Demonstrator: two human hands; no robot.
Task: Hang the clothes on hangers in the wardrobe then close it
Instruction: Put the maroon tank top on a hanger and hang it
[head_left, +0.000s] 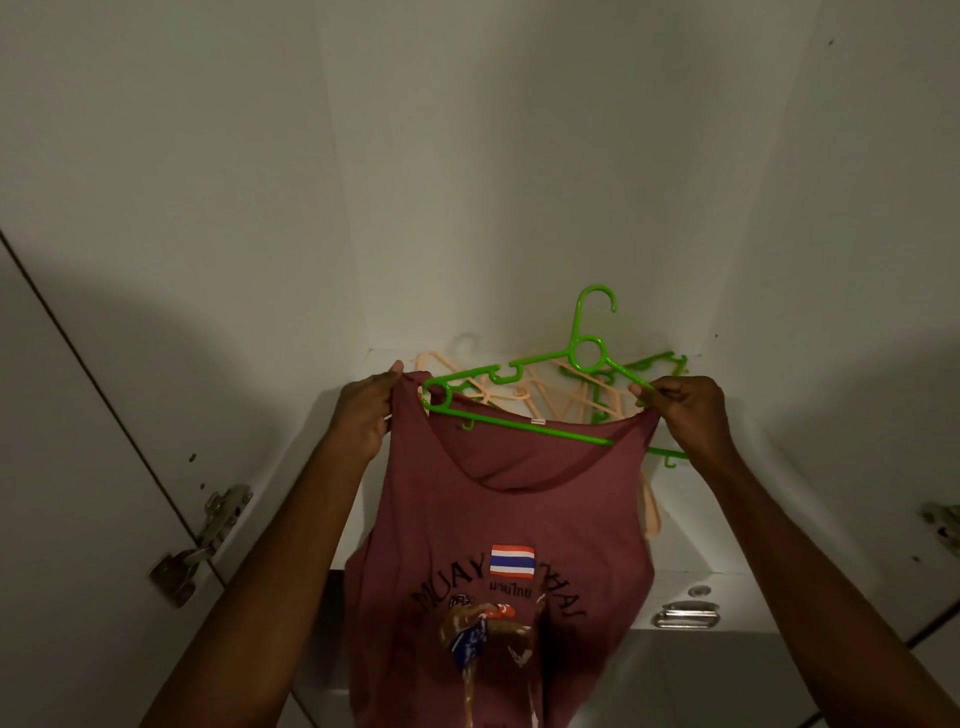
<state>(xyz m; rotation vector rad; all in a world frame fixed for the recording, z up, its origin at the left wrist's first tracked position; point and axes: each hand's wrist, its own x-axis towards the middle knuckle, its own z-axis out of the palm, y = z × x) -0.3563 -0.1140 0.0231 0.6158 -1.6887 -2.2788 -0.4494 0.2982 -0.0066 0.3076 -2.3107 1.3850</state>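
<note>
**Tank top held up on a green hanger before the open wardrobe**

Behind the hands, on the white shelf (691, 525) of the wardrobe (519, 156), lies a loose heap of peach hangers (498, 384) toward its back edge, with a second green hanger (660, 364) near the back right corner; a metal hinge (208, 530) sits on the left door (78, 467), another hinge (943, 522) at the right edge; a metal handle (685, 616) shows below the shelf's front edge; the wardrobe walls are smooth and white, dimly lit; the green hanger (519, 421) is thin moulded plastic with a curved hook and a ring at its neck; the tank top (498, 519) is soft maroon cloth with a striped flag patch and dark arched lettering, hanging limp over the shelf's front edge; the left hand (369, 410) pinches the top's left strap, its grip closed on the cloth beside the hanger's end; the right hand (685, 410) pinches the right strap against the hanger's arm, fingers curled tight.
</note>
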